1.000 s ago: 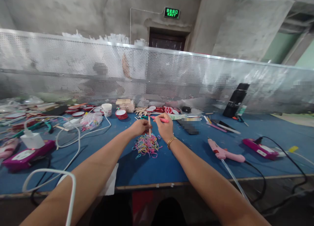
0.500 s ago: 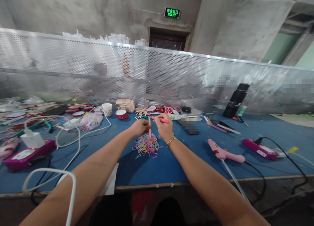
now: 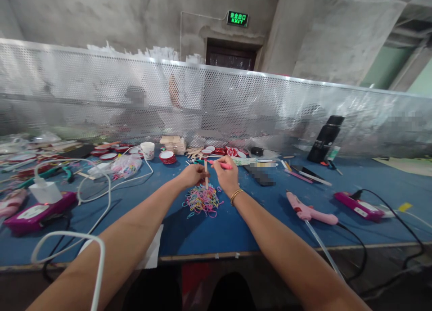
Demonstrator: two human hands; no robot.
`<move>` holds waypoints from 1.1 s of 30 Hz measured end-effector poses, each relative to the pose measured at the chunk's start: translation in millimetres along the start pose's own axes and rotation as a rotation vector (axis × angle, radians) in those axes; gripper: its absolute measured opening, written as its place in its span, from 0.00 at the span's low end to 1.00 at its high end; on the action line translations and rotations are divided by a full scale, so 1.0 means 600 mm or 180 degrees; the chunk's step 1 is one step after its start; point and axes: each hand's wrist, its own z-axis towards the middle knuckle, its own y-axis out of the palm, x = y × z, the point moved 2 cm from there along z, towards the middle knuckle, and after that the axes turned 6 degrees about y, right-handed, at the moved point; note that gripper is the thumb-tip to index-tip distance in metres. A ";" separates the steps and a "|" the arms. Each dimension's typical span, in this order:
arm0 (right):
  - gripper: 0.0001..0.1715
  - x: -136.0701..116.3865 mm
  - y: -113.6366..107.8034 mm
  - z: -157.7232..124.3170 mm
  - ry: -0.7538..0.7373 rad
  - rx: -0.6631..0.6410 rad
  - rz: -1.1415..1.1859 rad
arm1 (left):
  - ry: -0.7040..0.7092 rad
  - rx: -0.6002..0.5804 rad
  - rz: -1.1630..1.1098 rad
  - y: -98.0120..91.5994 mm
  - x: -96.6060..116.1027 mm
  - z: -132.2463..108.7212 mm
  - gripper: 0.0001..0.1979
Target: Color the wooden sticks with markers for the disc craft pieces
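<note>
Between the fingers of my left hand (image 3: 194, 175) a pale wooden craft stick (image 3: 206, 178) is held upright. My right hand (image 3: 227, 172) grips a pink marker (image 3: 225, 165), its tip pointing left at the upper part of the stick. Whether the tip touches the wood is too small to tell. Just below both hands, a loose heap of coloured plastic clips (image 3: 202, 200), like small safety pins, lies on the blue tabletop (image 3: 216, 234).
To the right rest a pink glue gun (image 3: 312, 213) and a purple power strip (image 3: 357, 206). Another purple power strip (image 3: 40, 214) and a looping white cable (image 3: 101, 248) are on the left. A paper cup (image 3: 147, 150), red-rimmed discs (image 3: 167, 157) and stacked wood pieces (image 3: 173, 144) stand behind.
</note>
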 end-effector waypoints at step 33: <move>0.08 0.000 0.002 0.000 -0.0023 -0.0076 0.0008 | 0.0012 -0.0022 0.0023 0.001 -0.002 0.002 0.15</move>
